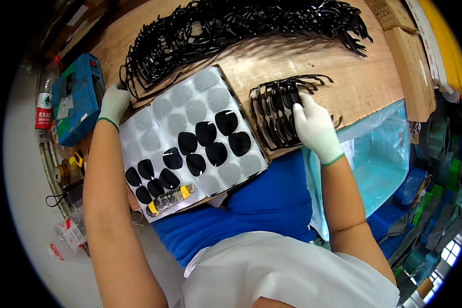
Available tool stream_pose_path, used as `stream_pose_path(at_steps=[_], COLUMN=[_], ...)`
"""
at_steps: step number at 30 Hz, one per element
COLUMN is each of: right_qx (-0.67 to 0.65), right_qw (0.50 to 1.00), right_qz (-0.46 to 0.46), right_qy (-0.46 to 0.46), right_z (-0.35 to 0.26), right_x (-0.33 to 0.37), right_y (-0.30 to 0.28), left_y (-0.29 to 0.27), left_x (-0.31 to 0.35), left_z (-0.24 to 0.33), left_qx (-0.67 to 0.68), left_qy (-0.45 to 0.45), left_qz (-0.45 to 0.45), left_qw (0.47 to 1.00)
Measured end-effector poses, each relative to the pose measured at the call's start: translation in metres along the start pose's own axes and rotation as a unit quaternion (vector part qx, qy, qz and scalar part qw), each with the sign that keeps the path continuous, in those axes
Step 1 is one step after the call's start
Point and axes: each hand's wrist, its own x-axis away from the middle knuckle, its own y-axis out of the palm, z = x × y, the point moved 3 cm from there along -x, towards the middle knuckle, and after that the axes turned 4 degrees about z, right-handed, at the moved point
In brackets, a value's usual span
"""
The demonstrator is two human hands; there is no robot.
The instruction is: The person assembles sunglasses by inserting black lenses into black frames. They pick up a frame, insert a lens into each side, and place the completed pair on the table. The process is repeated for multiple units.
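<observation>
My left hand [115, 104], in a white glove, is at the left end of a long pile of black eyeglass frames [200, 31]. Its fingers are bent in on a black frame there, though the fingertips are partly hidden. On the right, my gloved right hand [314, 124] has its thumb and fingers closed on a frame at the edge of a neat row of dark eyeglass frames [274, 113]. Between the hands lies a tilted white sheet [138, 123] on a board, bearing several dark sunglass lenses [206, 133] and grey rounded spots. A yellow-ended utility knife [170, 200] rests at its near edge.
Left of the wooden table [364, 84] are a blue box-like case [77, 100] and a plastic bottle [45, 102]; another bottle [69, 233] lies lower. A turquoise crate [377, 159] lined with plastic stands at right, below cardboard boxes [409, 69].
</observation>
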Motion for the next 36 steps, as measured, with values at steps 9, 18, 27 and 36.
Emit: stream_pose_path(at_steps=[9, 18, 27, 36], right_qx=[-0.038, 0.047, -0.433, -0.385], right_qw=[0.956, 0.968, 0.870, 0.877], right_qz=[-0.029, -0.074, -0.082, -0.073], right_qy=[-0.289, -0.237, -0.219, -0.277], right_z=[-0.149, -0.187, -0.184, -0.197], right_x=[0.045, 0.056, 0.164, 0.173], right_y=[0.053, 0.093, -0.018, -0.049], left_y=[-0.055, -0.081, -0.038, -0.054], left_x=[0.039, 0.223, 0.386, 0.406], left_z=[0.018, -0.007, -0.004, 0.020], left_qx=[0.548, 0.239, 0.377, 0.431], left_qy=[-0.132, 0.249, 0.334, 0.293], left_qz=[0.091, 0.250, -0.118, -0.138], left_qw=[0.821, 0.905, 0.856, 0.842])
